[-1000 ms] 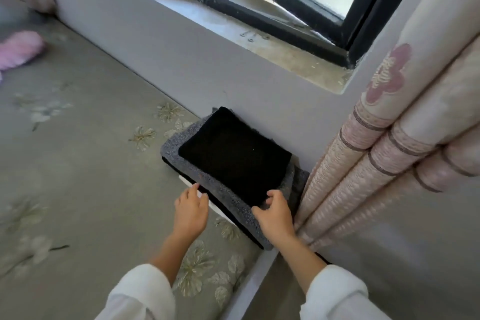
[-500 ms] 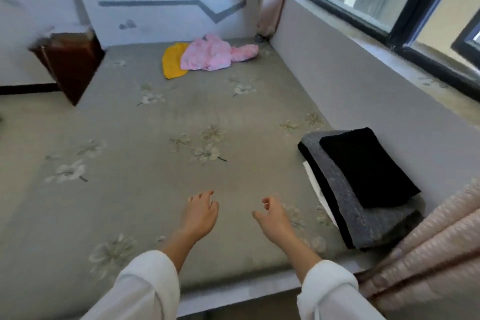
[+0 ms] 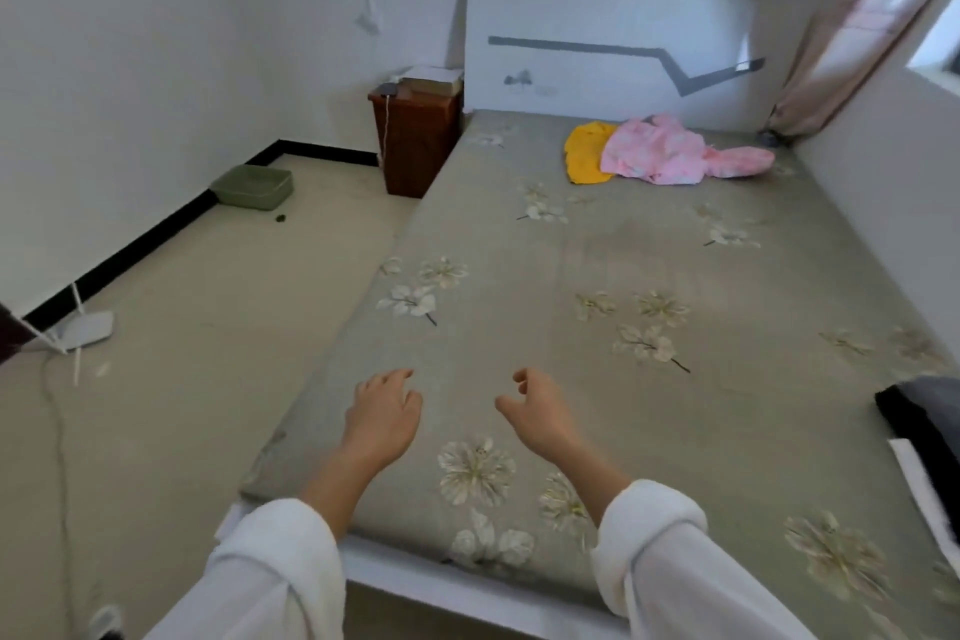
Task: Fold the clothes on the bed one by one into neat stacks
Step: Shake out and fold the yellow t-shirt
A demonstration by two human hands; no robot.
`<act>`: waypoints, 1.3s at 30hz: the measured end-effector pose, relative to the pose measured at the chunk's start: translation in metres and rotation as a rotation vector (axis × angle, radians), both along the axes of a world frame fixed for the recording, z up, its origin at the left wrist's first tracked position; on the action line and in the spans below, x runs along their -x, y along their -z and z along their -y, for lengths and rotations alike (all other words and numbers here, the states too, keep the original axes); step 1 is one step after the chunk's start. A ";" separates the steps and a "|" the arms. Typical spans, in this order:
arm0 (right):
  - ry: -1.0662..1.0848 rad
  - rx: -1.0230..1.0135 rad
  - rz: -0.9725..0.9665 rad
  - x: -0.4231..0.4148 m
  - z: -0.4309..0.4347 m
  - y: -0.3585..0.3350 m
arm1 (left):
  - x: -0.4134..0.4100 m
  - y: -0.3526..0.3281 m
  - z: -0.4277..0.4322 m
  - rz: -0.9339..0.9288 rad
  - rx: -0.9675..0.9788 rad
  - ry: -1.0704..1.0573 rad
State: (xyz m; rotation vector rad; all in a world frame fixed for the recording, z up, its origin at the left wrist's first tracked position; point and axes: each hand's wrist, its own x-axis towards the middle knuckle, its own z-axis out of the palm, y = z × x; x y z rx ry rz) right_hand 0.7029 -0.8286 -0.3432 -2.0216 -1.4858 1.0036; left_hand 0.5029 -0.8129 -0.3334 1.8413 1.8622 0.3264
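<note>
Crumpled pink garment overlaps yellow garment.

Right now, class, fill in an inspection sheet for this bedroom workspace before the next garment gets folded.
Surface: bed, grey-green floral sheet, lying flat.
Job's things: pink garment and yellow garment crumpled, touching, at the far end; folded stack at the right edge, partly out of frame.
Clutter: green basin and white stand base on the floor.
Hands: left hand and right hand over the near end, fingers loosely curled, holding nothing.
Cables: white cord hangs down the nightstand; thin cable trails over the floor at left.
Surroundings: nightstand beside the bed's far end; curtain in the far right corner.
</note>
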 end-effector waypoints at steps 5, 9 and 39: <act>-0.145 -0.009 0.034 0.145 -0.053 0.008 | 0.151 0.000 -0.032 -0.083 -0.007 -0.062; -0.253 0.010 0.020 0.244 -0.091 0.005 | 0.248 -0.006 -0.058 -0.119 -0.019 -0.130; -0.138 -0.024 0.324 0.501 -0.552 -0.003 | 0.492 -0.020 -0.560 -0.295 -0.066 0.196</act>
